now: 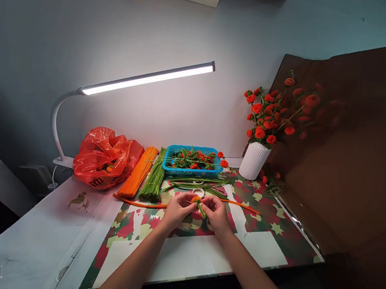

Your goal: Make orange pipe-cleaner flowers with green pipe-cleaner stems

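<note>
Together my hands pinch a small orange pipe-cleaner flower (196, 200) with a green piece (202, 211) hanging at its front. My left hand (177, 208) grips it from the left, and my right hand (216, 213) has its fingertips closed on the green part. Orange pipe cleaners (141, 204) stretch out on both sides of the hands; whether they join the flower is hidden by the fingers. Just beyond the fingertips lies a white ring (199, 191), perhaps a tape roll. Loose green pipe cleaners (181, 179) are spread behind it.
A blue basket (164, 163) holds green stems and orange flowers. Left of it lie green (154, 177) and orange bundles (141, 170) and a red plastic bag (105, 158). A white vase (254, 161) of orange flowers stands right. A lit clamp lamp (148, 79) reaches over the table.
</note>
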`<state>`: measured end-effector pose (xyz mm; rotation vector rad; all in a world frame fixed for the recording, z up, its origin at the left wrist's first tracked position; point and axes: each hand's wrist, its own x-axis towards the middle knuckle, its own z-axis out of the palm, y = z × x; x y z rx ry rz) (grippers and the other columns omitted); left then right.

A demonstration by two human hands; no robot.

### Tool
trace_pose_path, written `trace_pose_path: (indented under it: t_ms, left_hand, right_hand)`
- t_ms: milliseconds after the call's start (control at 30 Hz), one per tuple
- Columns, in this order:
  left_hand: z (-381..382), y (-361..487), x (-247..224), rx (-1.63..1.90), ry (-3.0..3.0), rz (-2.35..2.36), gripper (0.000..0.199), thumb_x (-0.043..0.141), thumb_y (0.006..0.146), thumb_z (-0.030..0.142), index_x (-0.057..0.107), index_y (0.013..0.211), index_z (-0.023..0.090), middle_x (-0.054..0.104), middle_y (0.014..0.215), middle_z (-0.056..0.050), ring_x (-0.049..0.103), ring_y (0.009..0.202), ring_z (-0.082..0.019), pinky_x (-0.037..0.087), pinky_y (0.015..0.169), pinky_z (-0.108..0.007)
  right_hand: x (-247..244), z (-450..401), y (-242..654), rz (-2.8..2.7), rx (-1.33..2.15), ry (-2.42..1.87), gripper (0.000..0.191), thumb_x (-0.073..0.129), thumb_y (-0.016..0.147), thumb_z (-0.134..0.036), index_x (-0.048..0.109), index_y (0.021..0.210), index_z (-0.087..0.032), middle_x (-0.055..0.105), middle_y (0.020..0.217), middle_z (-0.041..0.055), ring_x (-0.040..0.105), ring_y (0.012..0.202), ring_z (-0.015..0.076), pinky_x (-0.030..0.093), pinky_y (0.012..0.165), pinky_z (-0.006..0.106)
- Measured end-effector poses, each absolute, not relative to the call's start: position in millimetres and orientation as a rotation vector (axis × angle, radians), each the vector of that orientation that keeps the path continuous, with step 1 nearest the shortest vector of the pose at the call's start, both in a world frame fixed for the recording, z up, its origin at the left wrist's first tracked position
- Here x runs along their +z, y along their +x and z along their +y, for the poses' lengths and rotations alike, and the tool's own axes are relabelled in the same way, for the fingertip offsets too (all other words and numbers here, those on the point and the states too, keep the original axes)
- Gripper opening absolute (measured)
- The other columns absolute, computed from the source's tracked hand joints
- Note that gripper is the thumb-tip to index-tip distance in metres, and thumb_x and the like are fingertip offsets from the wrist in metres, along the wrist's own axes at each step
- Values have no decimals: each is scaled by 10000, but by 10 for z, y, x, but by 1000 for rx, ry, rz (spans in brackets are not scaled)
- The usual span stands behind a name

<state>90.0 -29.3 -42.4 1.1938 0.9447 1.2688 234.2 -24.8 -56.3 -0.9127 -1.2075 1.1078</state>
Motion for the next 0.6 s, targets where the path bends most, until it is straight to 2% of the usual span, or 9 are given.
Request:
trace_pose_path:
  t_ms: [200, 433, 533, 600]
  left_hand:
    - [-305, 837, -435, 1235, 1518, 976, 268, 702, 679, 279, 717, 928, 180, 679, 834, -67, 600, 613, -141, 470, 568, -242]
    - [-298, 822, -399, 1224, 1859, 926, 203, 597, 736, 175, 739, 871, 227, 658, 879, -77, 605, 818, -196, 480, 679, -271]
    - [-301, 836, -403, 1232, 1889, 925, 184, 596, 743, 180, 738, 852, 228, 661, 878, -75, 604, 833, -198, 480, 696, -279]
    - [-296, 846, -420, 1260, 1791, 935, 144, 637, 728, 209, 736, 833, 214, 670, 867, -73, 613, 824, -197, 483, 700, -279]
  right_hand:
    - [-527, -269, 2365, -1052, 1413, -857, 273, 783, 525, -310, 567, 631, -181, 566, 580, -32, 514, 502, 104, 436, 487, 230]
    - [-604, -220, 2466, -926, 1687, -833, 297, 790, 536, -251, 516, 619, -175, 540, 565, -41, 523, 499, 96, 460, 510, 233]
    - [-660, -190, 2476, -967, 1711, -857, 318, 782, 557, -276, 482, 604, -181, 519, 539, -44, 505, 471, 94, 450, 486, 232]
    - [-666, -187, 2463, -1053, 1548, -868, 310, 770, 584, -323, 497, 605, -178, 533, 544, -30, 514, 467, 108, 447, 477, 246]
